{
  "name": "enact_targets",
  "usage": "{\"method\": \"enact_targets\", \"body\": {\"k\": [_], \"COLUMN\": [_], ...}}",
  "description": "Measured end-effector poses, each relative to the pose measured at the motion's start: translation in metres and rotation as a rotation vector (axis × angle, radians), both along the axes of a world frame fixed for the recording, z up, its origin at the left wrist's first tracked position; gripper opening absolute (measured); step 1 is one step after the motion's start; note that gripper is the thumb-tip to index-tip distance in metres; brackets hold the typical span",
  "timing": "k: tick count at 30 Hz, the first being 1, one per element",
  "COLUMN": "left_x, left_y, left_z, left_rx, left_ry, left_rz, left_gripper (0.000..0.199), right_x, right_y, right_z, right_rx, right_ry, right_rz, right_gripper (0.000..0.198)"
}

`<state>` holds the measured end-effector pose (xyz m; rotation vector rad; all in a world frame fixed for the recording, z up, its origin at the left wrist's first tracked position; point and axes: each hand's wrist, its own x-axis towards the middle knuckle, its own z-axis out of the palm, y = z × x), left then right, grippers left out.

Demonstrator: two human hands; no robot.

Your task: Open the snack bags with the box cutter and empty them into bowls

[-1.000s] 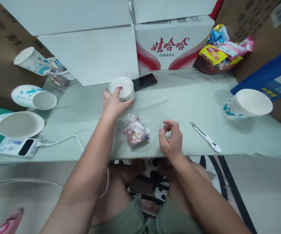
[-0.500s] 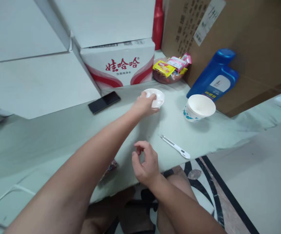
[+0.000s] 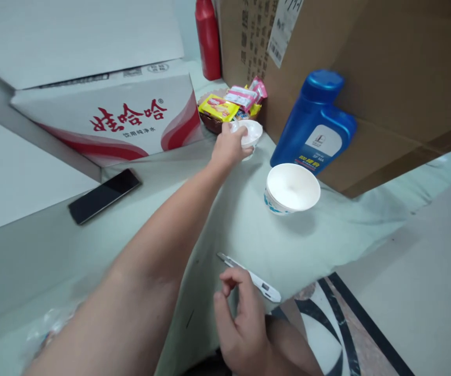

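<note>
My left hand reaches far forward and is closed on a small white bowl, fingers over its rim. Something whitish shows inside that bowl; I cannot make out what. Close to the table's front edge, my right hand is loosely curled and holds nothing, with a gap between thumb and fingers. A white utility knife lies just beyond it, partly hidden by the fingers. To the right of the small bowl stand nested white paper bowls with a blue pattern.
Behind stand a basket of wrapped snacks, a red bottle, a blue jug and a large cardboard box. At left are a white-and-red carton and a black phone. Pale green cloth covers the table.
My left hand has carried the small bowl further back, close to the snack basket. My right hand stays curled, now nearer the knife in view. The camera view has shifted right and closer.
</note>
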<state>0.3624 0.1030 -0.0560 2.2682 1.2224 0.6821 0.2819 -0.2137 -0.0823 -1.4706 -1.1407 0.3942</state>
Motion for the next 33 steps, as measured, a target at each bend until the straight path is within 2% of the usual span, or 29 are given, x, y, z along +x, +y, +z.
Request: {"method": "enact_targets", "body": {"k": [4, 6, 8, 10, 13, 15, 17, 19, 21, 23, 25, 27, 29, 33], "left_x": [0.006, 0.008, 0.008, 0.004, -0.012, -0.028, -0.051, -0.082, -0.121, -0.163, -0.205, -0.243, -0.275, -0.325], "left_y": [0.044, 0.063, 0.072, 0.064, 0.021, -0.020, -0.066, -0.115, -0.165, -0.211, -0.248, -0.273, -0.284, -0.285], "left_z": [-0.003, -0.004, -0.002, 0.004, 0.024, 0.042, 0.059, 0.073, 0.084, 0.091, 0.091, 0.085, 0.074, 0.053], "left_rx": [-0.016, -0.020, -0.021, 0.013, 0.027, 0.044, 0.060, 0.050, 0.004, -0.007, 0.000, 0.009, 0.007, -0.057], "left_ry": [-0.051, -0.066, -0.073, -0.123, -0.132, -0.144, -0.153, -0.129, -0.096, -0.122, -0.198, -0.289, -0.355, -0.410], "left_rz": [0.038, 0.101, 0.118, 0.094, 0.016, 0.072, 0.115, 0.078, -0.036, -0.017, 0.098, 0.205, 0.290, 0.385], "left_gripper": [0.045, 0.042, 0.045, 0.049, 0.048, 0.046, 0.032, 0.016, 0.011, 0.011, 0.013, 0.013, 0.013, 0.011], "right_x": [-0.010, -0.013, -0.012, -0.010, -0.010, -0.013, -0.017, -0.020, -0.023, -0.028, -0.038, -0.054, -0.075, -0.117], "right_y": [0.000, 0.004, 0.008, 0.011, 0.009, 0.003, -0.005, -0.014, -0.019, -0.020, -0.016, -0.010, -0.005, -0.008], "right_z": [0.000, 0.003, 0.007, 0.011, 0.017, 0.020, 0.018, 0.013, 0.004, -0.004, -0.010, -0.013, -0.012, -0.010], "right_rx": [-0.003, 0.017, 0.048, 0.072, 0.103, 0.129, 0.137, 0.117, 0.075, 0.023, -0.036, -0.068, -0.046, 0.060], "right_ry": [0.058, 0.047, 0.010, -0.010, 0.005, 0.022, 0.045, 0.062, 0.049, -0.007, -0.093, -0.176, -0.240, -0.349], "right_rz": [-0.027, -0.008, 0.041, 0.080, 0.134, 0.187, 0.224, 0.237, 0.250, 0.289, 0.333, 0.378, 0.435, 0.513], "right_gripper": [0.034, 0.032, 0.031, 0.031, 0.027, 0.019, 0.010, 0.004, 0.004, 0.006, 0.006, 0.009, 0.016, 0.029]}}
